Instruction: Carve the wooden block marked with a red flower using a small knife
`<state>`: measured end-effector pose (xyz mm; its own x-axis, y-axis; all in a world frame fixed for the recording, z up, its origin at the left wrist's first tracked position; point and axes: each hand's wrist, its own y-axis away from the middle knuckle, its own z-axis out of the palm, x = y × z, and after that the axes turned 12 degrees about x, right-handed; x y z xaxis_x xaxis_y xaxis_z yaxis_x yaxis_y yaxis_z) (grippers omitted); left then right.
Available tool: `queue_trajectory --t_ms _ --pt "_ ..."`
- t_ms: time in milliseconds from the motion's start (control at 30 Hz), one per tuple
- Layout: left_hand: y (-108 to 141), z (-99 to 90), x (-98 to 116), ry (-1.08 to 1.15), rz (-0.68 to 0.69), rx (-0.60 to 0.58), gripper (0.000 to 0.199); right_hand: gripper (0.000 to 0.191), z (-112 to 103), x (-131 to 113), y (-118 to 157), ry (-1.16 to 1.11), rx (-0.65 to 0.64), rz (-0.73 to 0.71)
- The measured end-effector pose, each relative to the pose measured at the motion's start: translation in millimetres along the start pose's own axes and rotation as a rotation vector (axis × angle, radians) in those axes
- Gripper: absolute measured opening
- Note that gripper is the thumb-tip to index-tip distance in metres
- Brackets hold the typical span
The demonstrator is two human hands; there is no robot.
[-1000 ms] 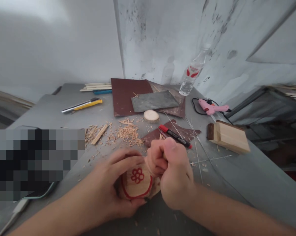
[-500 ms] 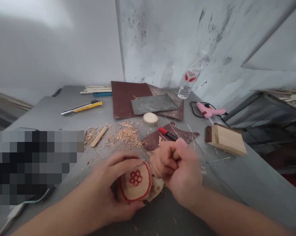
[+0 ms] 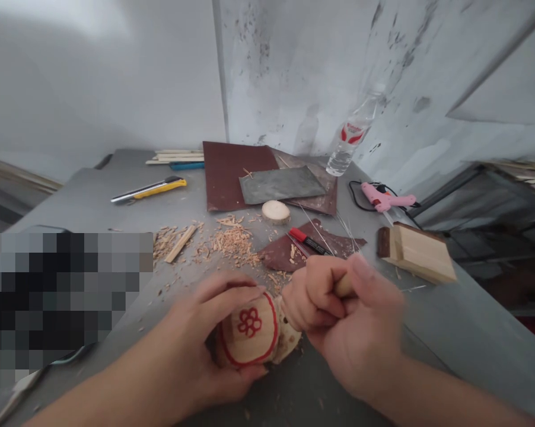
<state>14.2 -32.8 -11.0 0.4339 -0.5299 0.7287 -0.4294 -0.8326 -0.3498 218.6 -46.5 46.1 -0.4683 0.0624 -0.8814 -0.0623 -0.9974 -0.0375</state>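
Observation:
My left hand (image 3: 205, 338) is wrapped round the side of a pale wooden block (image 3: 252, 345) whose upper face carries a red flower and a red outline near its rim. Beside the block, partly behind it, lies a rough wooden piece (image 3: 289, 344) with dark spots. My right hand (image 3: 347, 320) makes a fist just to the right, closed round a tool with a wooden handle (image 3: 344, 286). The handle's end shows between thumb and fingers; the working end is hidden by the hand.
Wood shavings (image 3: 234, 243) and a small wooden strip (image 3: 181, 243) lie ahead. Farther back are a yellow utility knife (image 3: 158, 188), a wood slice (image 3: 275, 210), sandpaper sheets (image 3: 227, 178), and a water bottle (image 3: 350, 139). A red-capped marker (image 3: 309, 241), pink glue gun (image 3: 387, 197) and sanding block (image 3: 421, 252) sit rightward.
My right hand has shifted right and slightly away from the block, with the handle still gripped. My left hand keeps its hold. The whole view has shifted slightly.

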Motion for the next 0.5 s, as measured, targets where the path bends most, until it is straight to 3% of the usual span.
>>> queue_trajectory --t_ms 233,433,500 --pt "-2 0.5 0 -0.006 0.003 -0.037 0.052 0.064 1 19 3 0.147 0.042 -0.088" --pt "-8 -0.4 5 0.038 -0.027 -0.070 0.056 0.060 -6 34 11 0.299 -0.241 -0.344" --pt "-10 -2.6 4 0.059 -0.014 -0.085 0.063 0.060 -7 31 8 0.243 -0.211 -0.290"
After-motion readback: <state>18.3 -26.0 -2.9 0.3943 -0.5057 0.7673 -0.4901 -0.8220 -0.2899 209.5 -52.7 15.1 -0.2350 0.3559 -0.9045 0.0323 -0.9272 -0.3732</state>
